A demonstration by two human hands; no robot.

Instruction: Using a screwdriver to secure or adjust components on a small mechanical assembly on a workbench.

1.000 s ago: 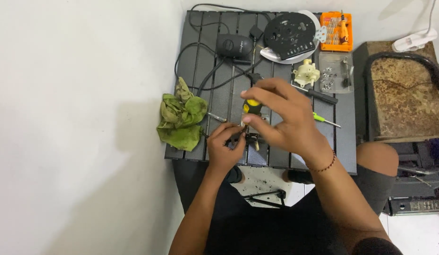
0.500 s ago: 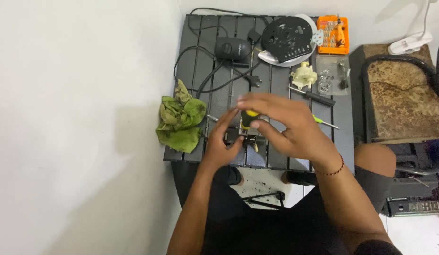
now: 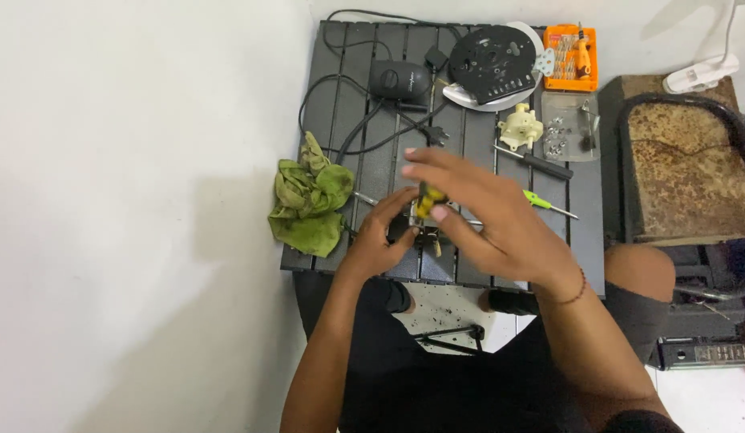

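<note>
Right hand [image 3: 488, 220] is arched over the front middle of the slatted dark table [image 3: 585, 240], fingers spread and curled downward, thumb and forefinger closed on the yellow-and-black handle of a screwdriver [image 3: 427, 200] held close to upright, tip down. Directly under it sits a small dark part [image 3: 420, 232], mostly hidden by both hands; its shape cannot be made out. Left hand [image 3: 379, 240] comes in from the other side, fingers wrapped against that part and pinning it to the table, wrist low, forearm running back toward the body. Judgement: a fastener on the small part is being driven, with the tool seated and the part braced; the next turn calls for steady downward pressure, the shaft kept square, and the left grip kept from slipping. Just beyond the right hand lie a green-handled screwdriver [image 3: 549, 204] and a black-handled tool [image 3: 534, 163]. Outboard of the left hand, a crumpled green rag [image 3: 308, 196]. Farther off, at the table's back: a cream plastic gear housing [image 3: 520, 127], a clear tray of screws [image 3: 569, 128], an orange bit set [image 3: 571, 56], a round black disc assembly [image 3: 492, 60], a black adapter with cable [image 3: 398, 78]. Well off to the right, a rusty seat [image 3: 681, 168].
</note>
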